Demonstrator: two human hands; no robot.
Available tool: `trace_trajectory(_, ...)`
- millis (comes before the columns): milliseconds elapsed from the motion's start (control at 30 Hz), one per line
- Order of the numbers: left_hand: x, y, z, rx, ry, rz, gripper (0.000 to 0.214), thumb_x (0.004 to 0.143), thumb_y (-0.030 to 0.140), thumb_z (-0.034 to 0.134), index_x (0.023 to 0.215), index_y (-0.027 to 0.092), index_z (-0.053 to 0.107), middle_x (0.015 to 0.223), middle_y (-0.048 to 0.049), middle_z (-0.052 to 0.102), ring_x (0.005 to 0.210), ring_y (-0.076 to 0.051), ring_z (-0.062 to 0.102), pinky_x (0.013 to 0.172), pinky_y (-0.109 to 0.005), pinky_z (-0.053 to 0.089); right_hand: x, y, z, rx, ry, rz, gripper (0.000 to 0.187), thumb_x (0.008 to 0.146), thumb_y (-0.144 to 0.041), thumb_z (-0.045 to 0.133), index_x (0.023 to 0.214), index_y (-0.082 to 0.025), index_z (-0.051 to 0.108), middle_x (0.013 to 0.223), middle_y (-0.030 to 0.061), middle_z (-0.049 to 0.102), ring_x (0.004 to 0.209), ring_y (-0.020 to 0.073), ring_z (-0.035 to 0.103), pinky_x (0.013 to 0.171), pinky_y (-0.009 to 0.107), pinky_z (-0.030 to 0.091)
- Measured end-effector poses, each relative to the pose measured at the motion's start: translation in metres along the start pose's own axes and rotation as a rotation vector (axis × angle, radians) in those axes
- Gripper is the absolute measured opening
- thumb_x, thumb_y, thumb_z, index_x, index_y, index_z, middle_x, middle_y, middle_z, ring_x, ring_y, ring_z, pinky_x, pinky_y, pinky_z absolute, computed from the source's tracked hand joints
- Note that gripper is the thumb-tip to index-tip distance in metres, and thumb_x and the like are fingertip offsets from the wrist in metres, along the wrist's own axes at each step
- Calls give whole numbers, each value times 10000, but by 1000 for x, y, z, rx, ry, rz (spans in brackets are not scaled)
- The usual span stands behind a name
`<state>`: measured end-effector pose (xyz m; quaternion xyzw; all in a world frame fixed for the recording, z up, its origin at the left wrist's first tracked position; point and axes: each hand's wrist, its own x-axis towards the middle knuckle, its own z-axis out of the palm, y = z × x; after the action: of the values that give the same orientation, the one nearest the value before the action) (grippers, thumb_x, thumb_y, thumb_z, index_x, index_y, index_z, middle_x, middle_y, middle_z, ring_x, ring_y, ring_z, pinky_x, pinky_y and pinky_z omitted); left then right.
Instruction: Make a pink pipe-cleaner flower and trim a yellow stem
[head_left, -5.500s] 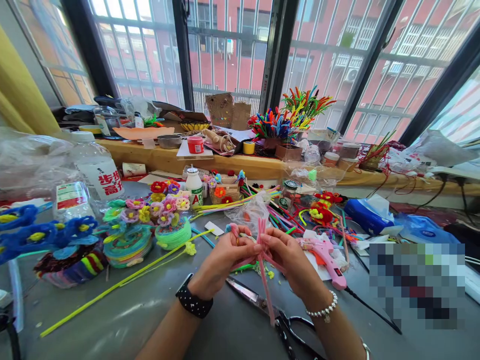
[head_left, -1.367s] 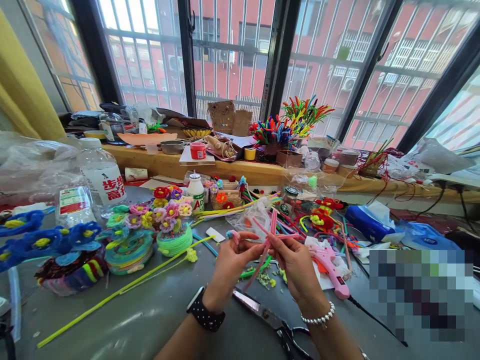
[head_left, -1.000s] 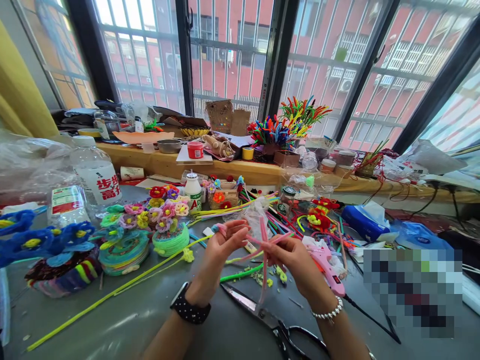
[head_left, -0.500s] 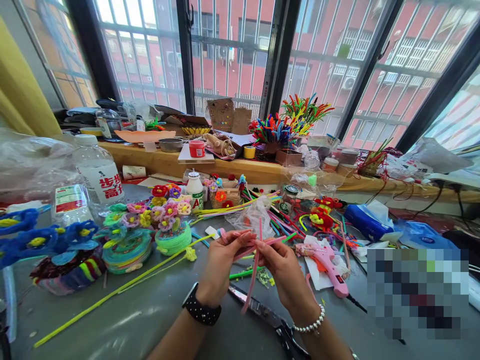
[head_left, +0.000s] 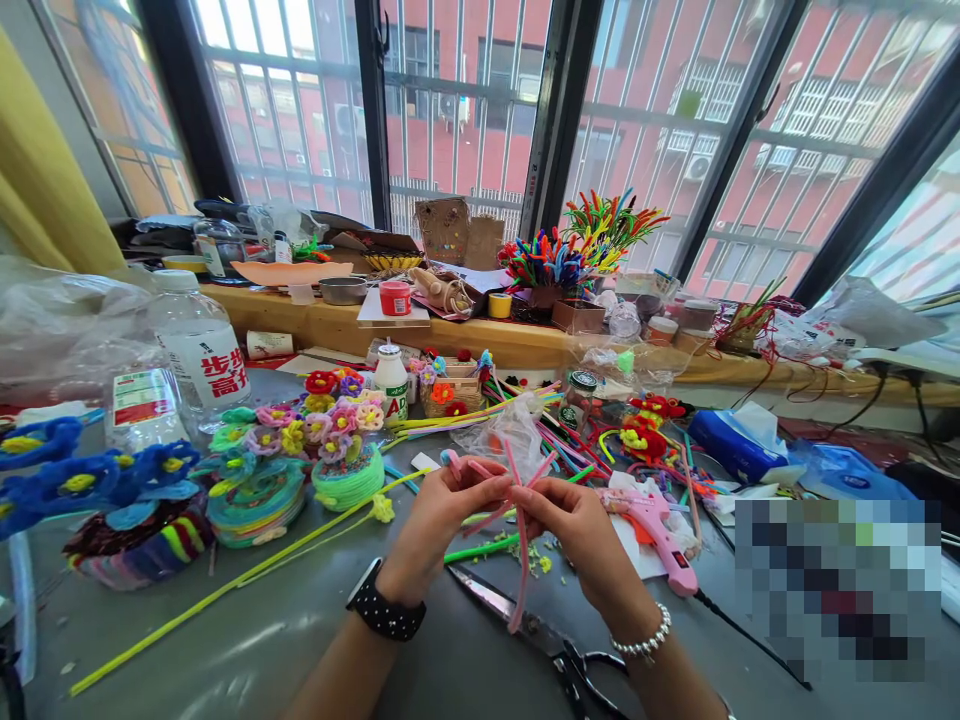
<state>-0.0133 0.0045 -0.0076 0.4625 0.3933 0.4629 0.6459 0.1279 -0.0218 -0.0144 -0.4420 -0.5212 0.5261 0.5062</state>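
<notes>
Between my two hands is a bundle of pink pipe cleaners [head_left: 522,560], crossed at the middle so that the ends fan out like a star. My left hand [head_left: 442,510] pinches the crossing from the left, and one pink end shows above its fingers. From the right, my right hand [head_left: 574,520] pinches the same crossing with thumb and forefinger. One long pink strand hangs down over the scissors [head_left: 495,598], which lie on the table below. A green pipe cleaner [head_left: 480,549] rests behind my hands.
A pink glue gun [head_left: 656,535] with a black cord lies on the right. Pipe-cleaner flower pots [head_left: 349,480] stand left, beside a large plastic bottle [head_left: 199,350]. A long yellow stem [head_left: 225,590] crosses the grey table. A blue tissue pack [head_left: 735,443] sits at right.
Both hands have drawn slightly apart at the wrists while still gripping the crossing. The pink strands now spread wider, and the hanging one has swung to the right.
</notes>
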Motion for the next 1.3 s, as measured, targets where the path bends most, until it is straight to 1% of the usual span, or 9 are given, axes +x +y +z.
trace_trajectory(133,-3,4,-5,33,-120,-13,204,566,230,676,717,127,586,646,-9,618,637,-123,569,628,-225,425,-1,-7,-1,-41,-37,23,221,649,-324,614,561,-123,596,505,-28,524,473,64,461,472,172,378)
trace_trajectory(333,-6,11,-5,-61,24,51,220,581,204,670,758,152,549,622,23,613,608,-93,562,610,-199,408,-4,-13,-4,-18,6,23,232,685,-352,574,722,-134,643,638,9,603,562,86,502,533,189,398)
trace_trajectory(467,-5,11,-7,-86,-53,24,287,584,178,671,830,150,524,609,28,600,601,-88,558,621,-202,406,-4,-12,-5,-35,30,-2,231,696,-357,564,732,-141,636,657,12,606,572,95,515,539,199,405)
trace_trajectory(633,-6,11,-7,-55,-180,-18,271,597,213,660,809,149,503,627,20,585,552,-81,537,502,-179,370,-5,-10,-5,-79,20,-53,246,691,-370,561,704,-133,627,610,5,578,536,91,503,511,203,397)
trace_trajectory(767,-6,10,-5,-30,-166,-64,339,572,230,677,845,148,493,670,9,587,602,-105,557,555,-211,396,-6,-10,-3,-109,-25,-42,240,677,-373,572,702,-141,632,614,7,589,551,99,514,516,207,402)
trace_trajectory(900,-4,7,-4,-17,-127,-41,395,547,224,694,869,152,478,631,23,587,581,-106,558,571,-224,398,-6,-10,-3,-142,-8,-63,217,668,-359,589,680,-146,631,593,2,588,546,104,512,485,196,387)
trace_trajectory(1067,-4,5,-2,-54,-61,-61,341,551,207,693,799,149,467,595,38,577,557,-93,559,573,-211,406,-2,-9,-8,167,73,-51,123,645,-290,633,677,-171,641,746,13,628,632,104,541,630,215,432)
trace_trajectory(1167,-3,3,-1,-101,-70,-95,347,560,200,687,803,161,443,597,51,570,541,-76,556,550,-187,405,0,-7,-10,362,4,-6,83,638,-258,646,663,-178,649,766,6,637,658,88,552,668,196,430)
trace_trajectory(1300,-2,0,-1,-130,-77,-100,349,567,200,682,795,182,419,601,63,573,524,-59,551,540,-168,403,2,-1,-8,467,-85,-11,89,661,-249,632,727,-189,620,666,-12,638,651,86,571,670,194,429)
